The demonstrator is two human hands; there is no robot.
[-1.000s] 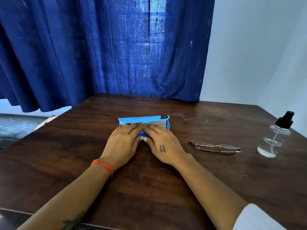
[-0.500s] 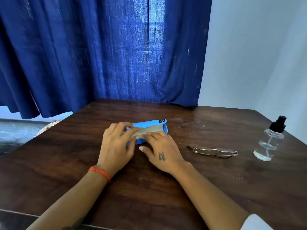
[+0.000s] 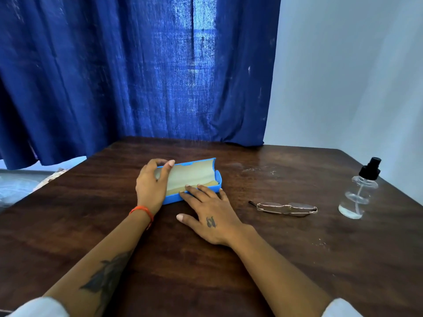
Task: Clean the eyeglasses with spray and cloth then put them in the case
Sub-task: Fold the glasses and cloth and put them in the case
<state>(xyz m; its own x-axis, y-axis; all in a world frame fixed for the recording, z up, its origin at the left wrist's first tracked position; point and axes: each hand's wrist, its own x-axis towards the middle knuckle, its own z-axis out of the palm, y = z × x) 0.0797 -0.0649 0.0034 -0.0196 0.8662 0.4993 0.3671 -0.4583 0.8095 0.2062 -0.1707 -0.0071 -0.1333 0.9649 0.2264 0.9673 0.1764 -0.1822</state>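
holding case point(image 3: 194, 177) lid, left hand point(image 3: 150, 186), eyeglasses point(image 3: 286, 208) right

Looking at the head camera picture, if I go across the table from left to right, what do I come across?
Left hand gripping the lid, the open blue case, right hand holding its base down, then the folded eyeglasses, then the spray bottle at the far right. The hands overlap the case.
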